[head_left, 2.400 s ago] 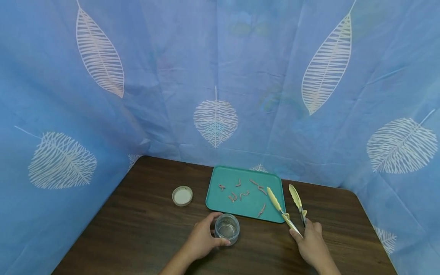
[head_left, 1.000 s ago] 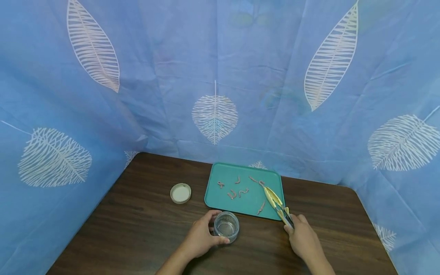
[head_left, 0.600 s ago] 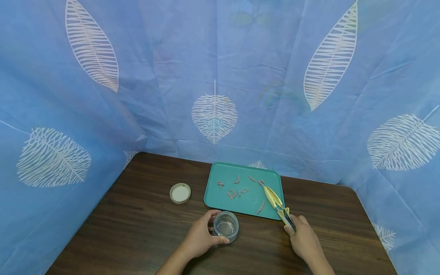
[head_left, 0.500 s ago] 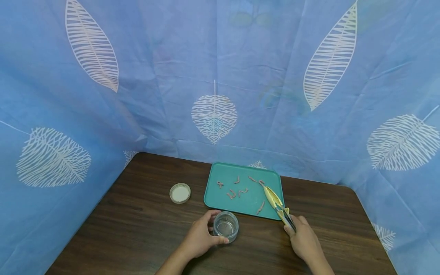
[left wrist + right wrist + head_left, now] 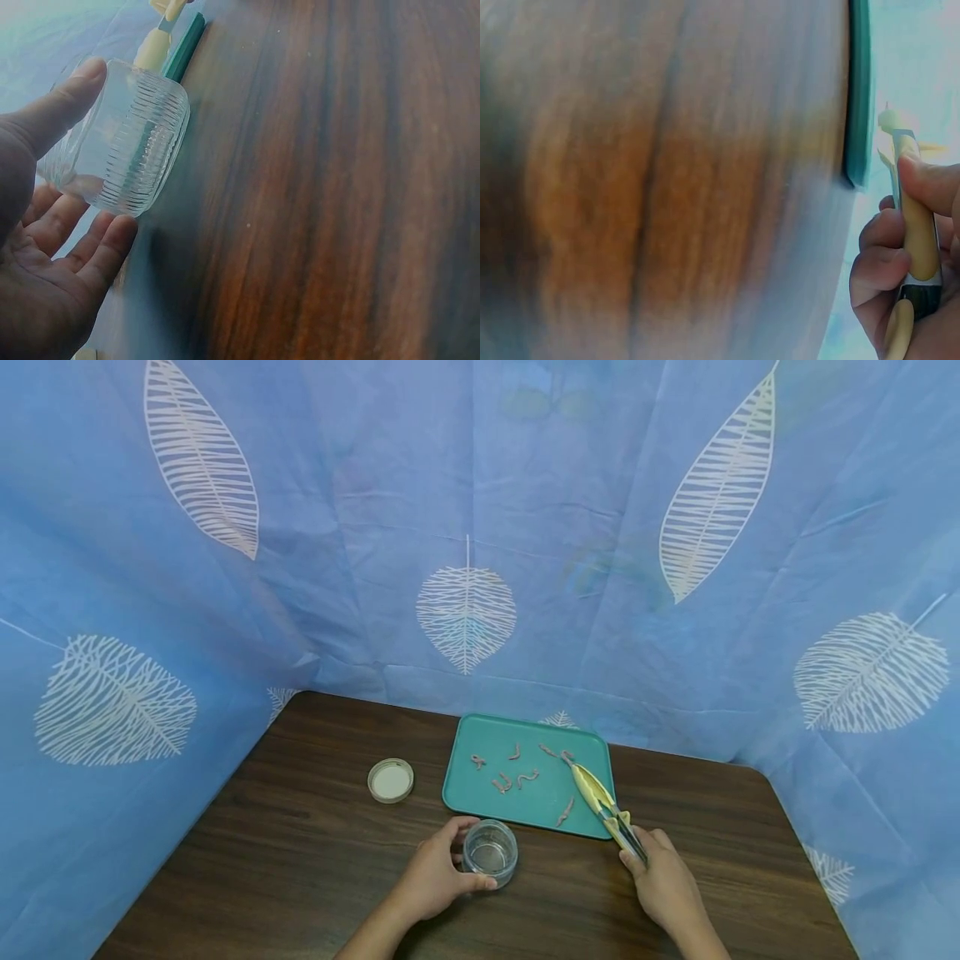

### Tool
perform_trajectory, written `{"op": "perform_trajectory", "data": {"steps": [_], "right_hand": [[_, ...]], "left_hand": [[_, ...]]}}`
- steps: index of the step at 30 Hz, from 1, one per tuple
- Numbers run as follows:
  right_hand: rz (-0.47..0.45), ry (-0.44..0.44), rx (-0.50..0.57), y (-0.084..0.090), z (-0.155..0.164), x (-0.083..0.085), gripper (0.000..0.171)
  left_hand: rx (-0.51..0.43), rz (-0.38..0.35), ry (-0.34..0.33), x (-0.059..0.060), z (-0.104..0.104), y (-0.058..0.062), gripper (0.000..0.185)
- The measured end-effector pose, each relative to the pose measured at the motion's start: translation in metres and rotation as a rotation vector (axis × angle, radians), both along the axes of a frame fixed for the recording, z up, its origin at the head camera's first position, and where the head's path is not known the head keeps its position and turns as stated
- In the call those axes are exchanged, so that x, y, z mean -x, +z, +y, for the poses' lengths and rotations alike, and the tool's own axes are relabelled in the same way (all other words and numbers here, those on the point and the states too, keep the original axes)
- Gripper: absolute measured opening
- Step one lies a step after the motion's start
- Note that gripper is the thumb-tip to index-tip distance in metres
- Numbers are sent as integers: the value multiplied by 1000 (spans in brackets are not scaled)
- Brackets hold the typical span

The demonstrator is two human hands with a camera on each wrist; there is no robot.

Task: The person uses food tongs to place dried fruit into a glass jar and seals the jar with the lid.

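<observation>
We see blue cloth [image 5: 360, 510] with white leaf prints hanging close on three sides, meeting the far, left and right edges of the brown wooden bench [image 5: 300, 877]. The bench has bare wood to the left of the things and along its near edge; the right side narrows toward a rounded far corner.

A green tray [image 5: 480, 793] lies at the far middle of the bench, its far edge just beside the cloth and its near edge a little beyond the hands. Small pinkish worm-like pieces [image 5: 528, 777] lie scattered on it, apart from each other.

Our left hand [image 5: 433, 883] curls round a clear ribbed jar [image 5: 490, 853] that stands upright on the wood just near of the tray's near edge; in the left wrist view the thumb and fingers [image 5: 97, 251] wrap the jar [image 5: 124, 154] from the near side. Our right hand [image 5: 663, 885] grips the handle end of yellow tongs [image 5: 600, 802], squeezed together, which reach over the tray's right side with their tips at one pink piece [image 5: 566, 755] near the far right corner. In the right wrist view the fingers [image 5: 881, 262] wrap the tongs [image 5: 915, 232] beside the tray's edge [image 5: 859, 90].

A round white lid [image 5: 391, 779] lies flat on the wood left of the tray, well apart from the jar.
</observation>
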State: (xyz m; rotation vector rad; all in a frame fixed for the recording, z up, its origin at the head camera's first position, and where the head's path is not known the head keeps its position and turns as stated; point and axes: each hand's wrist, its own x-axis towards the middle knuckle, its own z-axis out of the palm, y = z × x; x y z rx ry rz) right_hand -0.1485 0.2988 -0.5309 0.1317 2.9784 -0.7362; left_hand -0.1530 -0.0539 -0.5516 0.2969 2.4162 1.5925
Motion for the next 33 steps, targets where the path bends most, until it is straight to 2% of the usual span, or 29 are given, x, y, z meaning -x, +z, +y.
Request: {"op": "perform_trajectory", "data": {"steps": [9, 18, 25, 33], "right_hand": [[17, -11, -20, 6, -2, -6, 59], [11, -36, 20, 8, -4, -15, 59], [3, -71, 57, 5, -5, -21, 59], [-5, -91, 100, 0, -8, -27, 60]], "left_hand": [[-2, -2, 9, 1, 0, -2, 88], [-6, -5, 12, 1, 0, -3, 89], [-8, -18, 11, 0, 0, -4, 89], [-9, 8, 10, 1, 0, -6, 88]]}}
